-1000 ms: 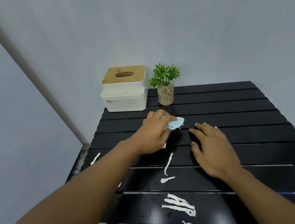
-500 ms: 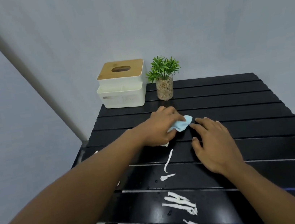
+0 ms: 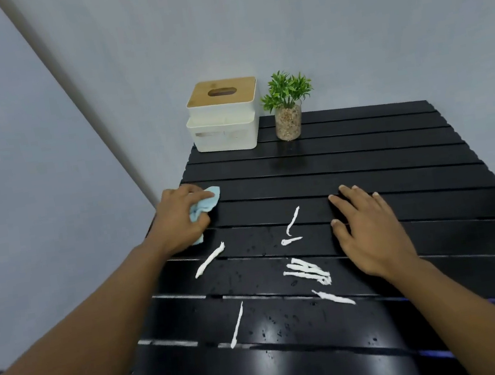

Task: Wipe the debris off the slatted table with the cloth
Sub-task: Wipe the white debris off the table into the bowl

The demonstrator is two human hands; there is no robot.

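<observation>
Several white debris strips (image 3: 307, 271) lie on the near half of the slatted bench (image 3: 362, 152), at centre and lower centre of the frame, with water droplets around them. None has yet been cleared.

Left hand (image 3: 181, 220): at centre left, by the bench's left edge, grip clamped on the bunched light-blue cloth (image 3: 206, 207), which is pressed to the slats. Right hand (image 3: 370, 230): at centre right, grip apart, palm flat on the bench, holding nothing.

At upper centre, a white tissue box (image 3: 222, 121) and a small potted plant (image 3: 287, 107) stand against the wall, well apart from the wiping area.

Risks, as judged:
- Thin strips may drop into the gaps between slats if the cloth is dragged across the slats.
- Wet strips may smear or cling to the surface.
- The cloth is bunched small, so a pass may miss pieces.
- A wide sweep toward the far edge could knock the plant.

Change from half a second earlier: the left hand and cloth have moved from mid-bench, just beside the right fingertips, out to the left edge. The right hand stays planted. One more strip (image 3: 210, 260) now shows beside the left forearm.
</observation>
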